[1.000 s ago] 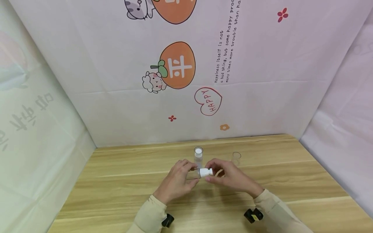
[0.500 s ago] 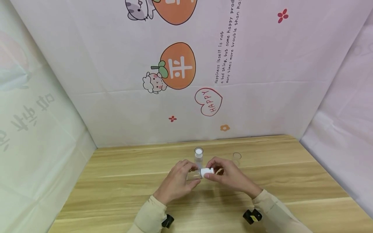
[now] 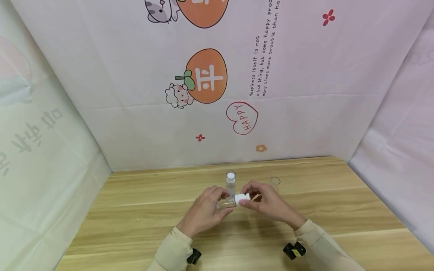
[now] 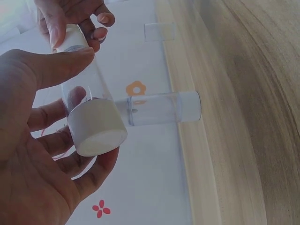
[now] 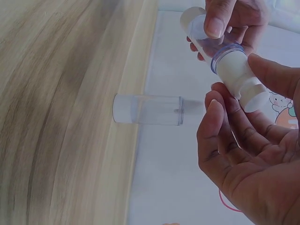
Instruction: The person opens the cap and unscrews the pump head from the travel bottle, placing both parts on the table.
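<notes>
Both hands hold one clear cylindrical pump bottle (image 3: 226, 203) sideways above the table. My left hand (image 3: 205, 209) grips its transparent body, thumb on one side and fingers on the other; the white base (image 4: 97, 129) shows in the left wrist view. At the other end, my right hand (image 3: 268, 201) pinches the white pump top (image 5: 236, 72) between thumb and fingers. A bluish clear collar rings the body where the white top meets it. Just behind the hands, a second clear bottle (image 3: 231, 186) with a white top and white base stands upright on the table.
A clear, open-rimmed cap (image 3: 275, 181) stands on the wood-grain table (image 3: 142, 210), behind my right hand. A white printed cloth (image 3: 291, 124) hangs along the table's back edge, with more cloth at both sides.
The held bottle has shifted slightly to the right. My right thumb has moved up from the pump top's lower edge onto its side. The standing bottle and clear cap stay in place.
</notes>
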{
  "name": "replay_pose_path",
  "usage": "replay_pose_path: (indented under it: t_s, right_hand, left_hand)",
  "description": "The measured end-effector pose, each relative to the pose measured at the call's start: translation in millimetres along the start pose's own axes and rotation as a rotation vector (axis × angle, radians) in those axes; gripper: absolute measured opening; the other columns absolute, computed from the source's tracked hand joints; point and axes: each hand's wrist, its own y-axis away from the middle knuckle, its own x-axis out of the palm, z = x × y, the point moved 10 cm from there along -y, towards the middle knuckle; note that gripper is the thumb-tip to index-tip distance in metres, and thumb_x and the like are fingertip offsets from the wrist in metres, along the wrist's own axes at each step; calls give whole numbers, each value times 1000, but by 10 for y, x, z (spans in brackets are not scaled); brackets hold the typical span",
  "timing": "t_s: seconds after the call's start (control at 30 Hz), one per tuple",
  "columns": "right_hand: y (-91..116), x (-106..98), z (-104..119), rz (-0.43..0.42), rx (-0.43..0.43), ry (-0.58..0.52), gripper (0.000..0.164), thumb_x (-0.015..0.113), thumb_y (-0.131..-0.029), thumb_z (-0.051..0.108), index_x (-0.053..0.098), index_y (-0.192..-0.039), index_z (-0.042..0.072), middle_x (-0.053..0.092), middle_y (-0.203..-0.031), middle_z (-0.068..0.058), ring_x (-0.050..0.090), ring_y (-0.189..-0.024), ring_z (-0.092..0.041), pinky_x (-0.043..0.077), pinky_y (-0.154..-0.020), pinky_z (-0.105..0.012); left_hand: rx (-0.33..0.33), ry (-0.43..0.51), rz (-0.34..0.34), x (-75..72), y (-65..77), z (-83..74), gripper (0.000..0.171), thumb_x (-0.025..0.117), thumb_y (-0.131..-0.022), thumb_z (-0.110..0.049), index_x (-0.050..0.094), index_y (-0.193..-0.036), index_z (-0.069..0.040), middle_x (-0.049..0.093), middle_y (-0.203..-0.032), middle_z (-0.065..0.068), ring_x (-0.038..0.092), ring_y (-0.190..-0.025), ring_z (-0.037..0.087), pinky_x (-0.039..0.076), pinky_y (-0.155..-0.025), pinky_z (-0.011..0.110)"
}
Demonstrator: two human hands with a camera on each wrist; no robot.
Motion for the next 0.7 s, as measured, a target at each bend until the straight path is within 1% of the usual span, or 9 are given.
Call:
replay_pose_path:
  t_s: [0.1, 0.23, 0.43, 0.6, 0.7]
  right_hand:
    - [-2, 0, -13, 4, 7, -2, 20, 77, -92, 22, 66, -104, 10, 66, -91, 0, 63, -82, -18, 57, -70, -32]
    - [-6, 8, -18, 18, 10, -9, 22, 76, -93, 24, 67, -106, 9, 66, -92, -1, 62, -83, -20, 56, -71, -32]
    - [-7, 19, 37, 37, -20, 11, 20, 73, -96, 23, 69, -109, 10, 66, -92, 1, 61, -82, -18, 57, -69, -33]
    - [-3, -8, 119, -4, -56, 70, 17, 76, -93, 14, 71, -108, 8, 67, -87, 5, 62, -78, -14, 58, -64, -33]
    - [3, -19, 160, -24, -71, 97, 18, 77, -91, 11, 71, -109, 8, 67, -88, 7, 62, -78, -14, 58, -64, -33]
  left_hand:
    - [4, -12, -1, -2, 4, -5, 36, 81, -89, -25, 67, -116, -6, 67, -108, 5, 61, -95, 20, 53, -79, 31]
    - [27, -44, -19, -9, 6, -28, 35, 81, -89, -23, 67, -116, -7, 67, -110, 4, 59, -97, 17, 54, -81, 32]
    - [53, -77, -25, -12, -8, -59, 34, 80, -90, -23, 67, -117, -6, 67, -109, 4, 60, -95, 17, 54, -78, 32]
    - [70, -50, 6, 8, -16, -63, 34, 76, -93, -23, 67, -119, -4, 70, -110, 7, 62, -91, 15, 53, -76, 30]
    - [65, -21, 20, 14, -11, -53, 33, 75, -93, -21, 67, -120, -3, 71, -109, 7, 62, -89, 14, 53, -75, 28]
